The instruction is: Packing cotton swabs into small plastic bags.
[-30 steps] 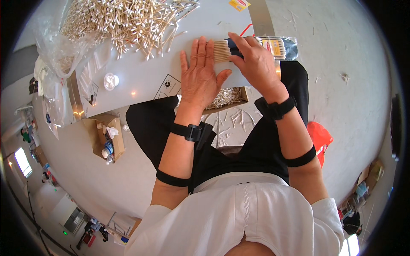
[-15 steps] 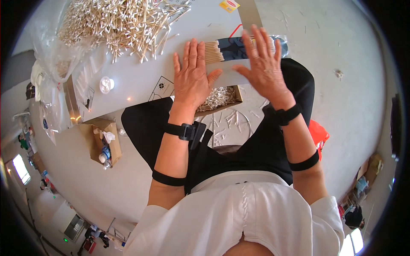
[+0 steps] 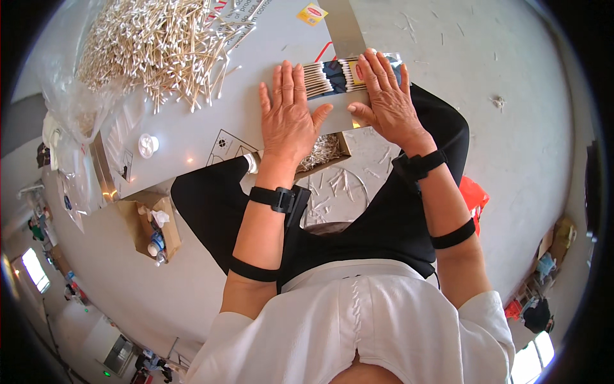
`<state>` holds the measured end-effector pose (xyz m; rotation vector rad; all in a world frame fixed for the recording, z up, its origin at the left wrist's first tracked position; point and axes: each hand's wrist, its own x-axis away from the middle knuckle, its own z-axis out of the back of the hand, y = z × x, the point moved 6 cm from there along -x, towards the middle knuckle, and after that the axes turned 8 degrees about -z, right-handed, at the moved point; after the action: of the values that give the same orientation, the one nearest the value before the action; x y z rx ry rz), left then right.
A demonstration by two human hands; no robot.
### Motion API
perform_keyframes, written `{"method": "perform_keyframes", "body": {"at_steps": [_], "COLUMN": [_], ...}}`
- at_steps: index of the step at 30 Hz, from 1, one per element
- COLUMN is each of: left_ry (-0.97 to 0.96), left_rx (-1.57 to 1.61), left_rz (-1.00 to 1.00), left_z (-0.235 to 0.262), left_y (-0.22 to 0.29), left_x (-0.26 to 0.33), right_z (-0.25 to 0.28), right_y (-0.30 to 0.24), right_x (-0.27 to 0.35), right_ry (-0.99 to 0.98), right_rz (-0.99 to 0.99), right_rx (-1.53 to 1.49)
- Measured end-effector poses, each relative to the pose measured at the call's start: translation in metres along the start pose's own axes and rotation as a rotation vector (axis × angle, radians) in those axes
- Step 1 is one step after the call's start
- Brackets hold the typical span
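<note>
My left hand (image 3: 291, 118) lies flat, fingers stretched, over the left part of a row of cotton swabs (image 3: 315, 78) near the table's front edge. A dark blue flat plastic packet (image 3: 334, 72) lies to the right of that row. My right hand (image 3: 389, 105) rests spread over the packet's right part, fingers pointing away from me. More swab heads (image 3: 350, 73) and a bit of a yellow and red label show beside its fingers. Clear plastic (image 3: 394, 59) sticks out past the fingertips. Both palms hide what lies under them.
A large heap of loose cotton swabs (image 3: 153, 51) covers the table's far left, beside clear plastic bags (image 3: 70, 96). A small white round tub (image 3: 148, 146) and a yellow label (image 3: 312, 14) lie on the table. Below stand a cardboard box of swabs (image 3: 325, 152) and another holding bottles (image 3: 142, 227).
My right hand has come down onto the packet from a raised pose. Swab heads now show on the packet to its left. My left hand stays flat; the view has shifted slightly.
</note>
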<state>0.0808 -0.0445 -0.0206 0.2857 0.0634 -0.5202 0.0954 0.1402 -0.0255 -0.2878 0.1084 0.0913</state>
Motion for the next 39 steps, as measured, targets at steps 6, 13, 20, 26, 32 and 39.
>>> {"method": "perform_keyframes", "body": {"at_steps": [6,13,20,26,32,39], "left_ry": [0.004,0.017,0.001,0.005,0.036,0.570], "left_rx": [0.011,0.004,0.026,0.070,0.176,1.079], "left_rz": [-0.033,-0.065,-0.077,-0.071,-0.048,0.211], "left_z": [-0.003,-0.009,-0.011,-0.016,-0.012,-0.001], "left_y": [0.011,0.026,0.035,0.048,0.043,0.011], "left_x": [-0.008,-0.016,-0.022,-0.031,-0.030,-0.033], "right_z": [-0.003,-0.001,-0.003,-0.001,0.005,-0.052], "right_y": [0.004,0.004,0.007,0.006,0.012,0.079], "right_x": [-0.001,-0.001,0.000,0.000,-0.002,-0.007], "right_ry": [-0.023,-0.006,-0.024,-0.033,0.042,0.145], "right_rz": [-0.001,0.009,0.007,0.006,-0.046,-0.904], "right_rx": [-0.051,-0.104,-0.124,-0.183,-0.212,-1.873]}}
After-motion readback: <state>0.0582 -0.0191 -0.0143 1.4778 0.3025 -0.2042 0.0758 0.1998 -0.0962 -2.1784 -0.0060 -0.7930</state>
